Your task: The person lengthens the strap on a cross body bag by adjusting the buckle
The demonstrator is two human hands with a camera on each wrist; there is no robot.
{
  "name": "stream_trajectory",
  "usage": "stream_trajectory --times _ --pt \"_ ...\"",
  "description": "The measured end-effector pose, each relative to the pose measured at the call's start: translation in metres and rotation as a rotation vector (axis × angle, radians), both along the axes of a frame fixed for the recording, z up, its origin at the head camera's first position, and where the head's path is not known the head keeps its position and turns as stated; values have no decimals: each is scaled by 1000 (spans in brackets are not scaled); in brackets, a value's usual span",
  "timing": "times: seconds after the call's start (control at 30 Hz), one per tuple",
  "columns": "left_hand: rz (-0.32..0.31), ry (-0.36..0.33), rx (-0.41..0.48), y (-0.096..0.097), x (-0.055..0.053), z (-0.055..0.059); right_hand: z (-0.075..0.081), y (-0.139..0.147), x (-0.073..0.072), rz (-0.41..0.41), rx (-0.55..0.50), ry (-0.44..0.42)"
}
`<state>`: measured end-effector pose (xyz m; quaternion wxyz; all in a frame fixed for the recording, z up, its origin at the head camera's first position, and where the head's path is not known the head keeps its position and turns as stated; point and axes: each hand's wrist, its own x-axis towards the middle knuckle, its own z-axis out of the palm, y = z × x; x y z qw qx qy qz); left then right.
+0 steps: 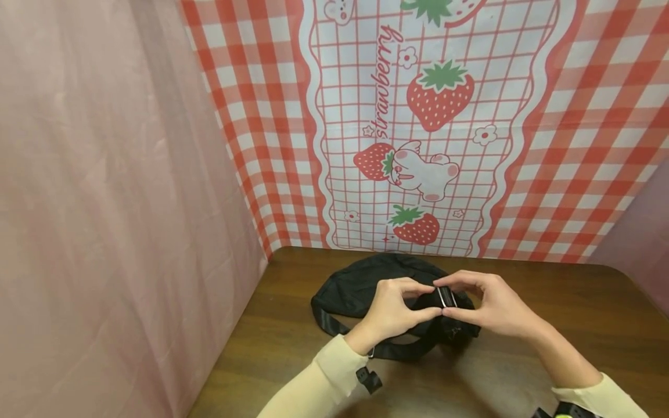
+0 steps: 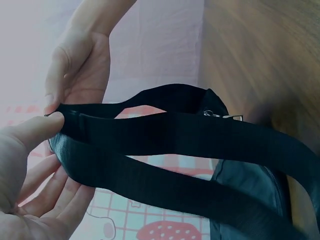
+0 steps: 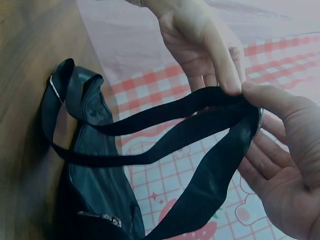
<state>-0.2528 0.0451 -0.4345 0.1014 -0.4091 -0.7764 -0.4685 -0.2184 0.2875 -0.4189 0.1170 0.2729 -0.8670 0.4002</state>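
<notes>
A black bag (image 1: 360, 284) lies on the table, and its black strap (image 2: 200, 132) rises from it in loops. Between both hands sits a metal strap slider (image 1: 446, 297) threaded with the webbing. My left hand (image 1: 389, 307) pinches the strap at the slider's left side, thumb below and fingers above. From the right, my right hand (image 1: 493, 305) pinches the slider's edge in the same manner, the fingertips of both hands nearly meeting. A metal ring (image 3: 56, 89) shows on a lower strap loop in the right wrist view, and a zipper pull (image 3: 102, 218) on the bag.
The brown wooden table (image 1: 575, 325) runs under the bag. Behind it hangs a red-and-white checked cloth (image 1: 272, 116) with strawberry prints. A pale pink curtain (image 1: 104, 203) covers the left side, and another stretch of curtain hangs at the right.
</notes>
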Motion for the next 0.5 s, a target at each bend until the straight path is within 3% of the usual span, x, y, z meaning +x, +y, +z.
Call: stream_trajectory --times 0.27,0.5 --pt "50 26 -17 0 -1 -4 -2 -1 0 89 -70 -41" --pt "21 -2 17 0 -3 -6 0 0 -1 15 -98 -54"
